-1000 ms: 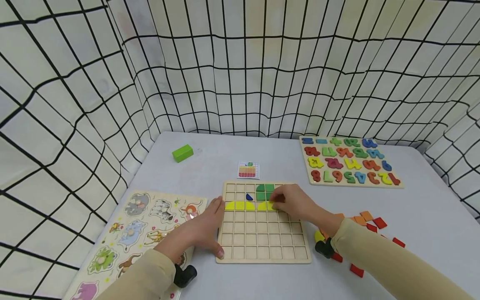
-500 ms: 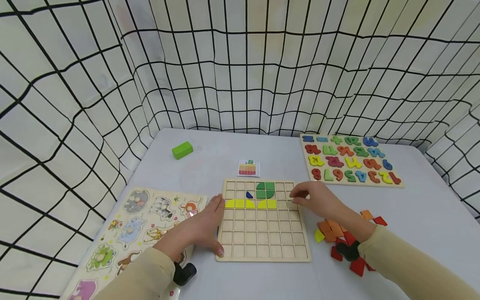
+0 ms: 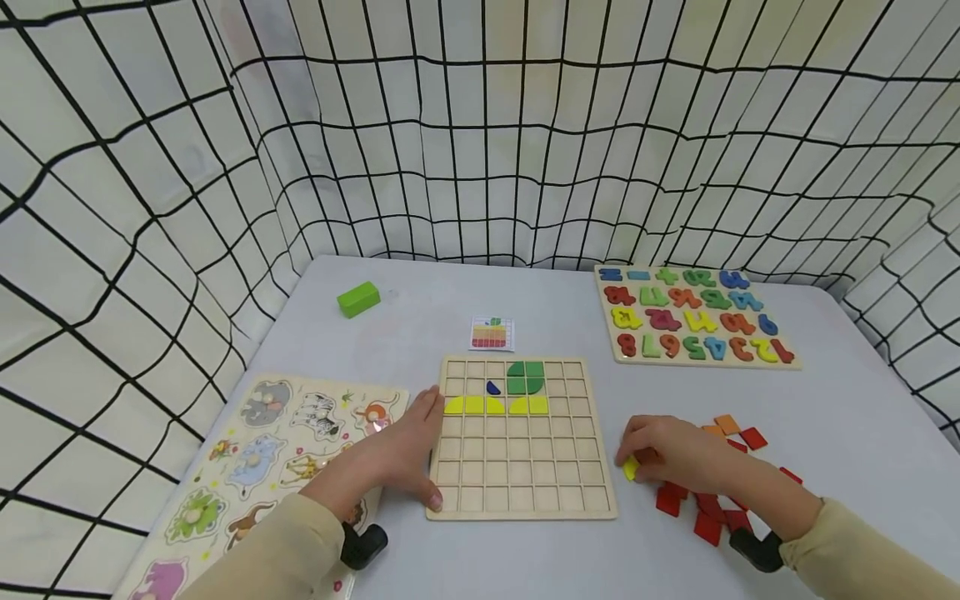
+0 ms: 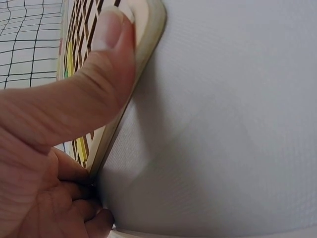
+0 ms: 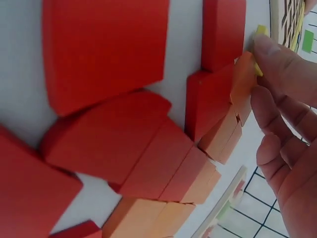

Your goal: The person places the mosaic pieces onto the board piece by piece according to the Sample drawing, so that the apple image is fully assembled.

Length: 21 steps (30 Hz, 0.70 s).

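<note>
My left hand (image 3: 405, 450) rests along the left edge of a wooden grid board (image 3: 525, 500), fingers extended in the head view. Its thumb (image 4: 106, 39) lies over the near left corner. Green pieces (image 3: 525, 379) fill a small block of cells near the board's far edge. Below them runs a row of yellow pieces (image 3: 472, 406) with a gap in it; a small dark blue piece (image 3: 492, 388) lies above the row. Right of the board, my right hand (image 3: 675, 450) pinches a small yellow quarter-round piece (image 3: 629, 468) between thumb and fingers, low at the tabletop.
Loose red tiles (image 3: 708, 527) and orange tiles (image 3: 726, 424) lie around the right hand. A picture card (image 3: 492, 333) sits beyond the board. A number puzzle (image 3: 697, 321) is at the back right, an animal puzzle (image 3: 255, 462) at the left, a green block (image 3: 358, 299) behind. Black netting (image 3: 487, 150) surrounds the table.
My right hand has moved from the yellow row on the board, rightward and toward me, to the loose tiles and now pinches a yellow piece there. The left hand has stayed put.
</note>
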Each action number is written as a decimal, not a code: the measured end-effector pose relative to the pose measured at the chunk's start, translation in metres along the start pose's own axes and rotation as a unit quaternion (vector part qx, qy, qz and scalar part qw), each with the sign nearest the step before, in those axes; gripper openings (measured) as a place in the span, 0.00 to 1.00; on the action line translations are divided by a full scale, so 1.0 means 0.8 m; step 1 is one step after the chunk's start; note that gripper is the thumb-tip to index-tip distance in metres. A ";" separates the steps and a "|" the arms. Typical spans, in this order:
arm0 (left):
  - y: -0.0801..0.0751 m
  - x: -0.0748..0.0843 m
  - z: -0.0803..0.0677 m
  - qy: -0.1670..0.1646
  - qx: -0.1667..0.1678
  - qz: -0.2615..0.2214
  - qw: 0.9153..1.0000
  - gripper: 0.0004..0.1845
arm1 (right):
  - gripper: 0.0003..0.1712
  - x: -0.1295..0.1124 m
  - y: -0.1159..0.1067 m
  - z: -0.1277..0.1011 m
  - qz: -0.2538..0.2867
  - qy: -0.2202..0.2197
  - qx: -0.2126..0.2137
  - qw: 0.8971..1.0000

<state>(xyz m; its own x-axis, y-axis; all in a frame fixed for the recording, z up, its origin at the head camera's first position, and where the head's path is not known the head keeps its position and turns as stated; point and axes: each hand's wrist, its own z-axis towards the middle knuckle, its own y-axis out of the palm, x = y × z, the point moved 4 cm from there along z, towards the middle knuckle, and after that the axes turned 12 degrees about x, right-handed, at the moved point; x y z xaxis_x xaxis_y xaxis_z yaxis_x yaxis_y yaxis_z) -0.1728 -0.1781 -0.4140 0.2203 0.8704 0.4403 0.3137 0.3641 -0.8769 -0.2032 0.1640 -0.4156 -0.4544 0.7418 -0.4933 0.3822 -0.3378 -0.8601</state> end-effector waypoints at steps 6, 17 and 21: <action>0.003 -0.003 0.001 0.001 0.001 -0.004 1.000 0.73 | 0.12 0.000 0.005 0.004 -0.022 -0.001 0.015 1.000; 0.004 -0.006 0.001 -0.005 -0.002 -0.004 1.000 0.73 | 0.04 -0.007 -0.014 0.030 0.082 0.004 0.107 0.991; 0.004 -0.006 0.000 -0.006 -0.003 -0.007 1.000 0.73 | 0.04 -0.011 -0.010 0.055 0.111 0.040 0.142 0.983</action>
<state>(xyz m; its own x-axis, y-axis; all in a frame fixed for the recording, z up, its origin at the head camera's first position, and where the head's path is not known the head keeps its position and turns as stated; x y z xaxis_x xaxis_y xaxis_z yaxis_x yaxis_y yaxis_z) -0.1730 -0.1809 -0.4190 0.2039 0.8691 0.4507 0.3226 0.3750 -0.8691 -0.2380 0.1347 -0.4100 -0.3153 0.6710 -0.6711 0.2191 -0.6366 -0.7394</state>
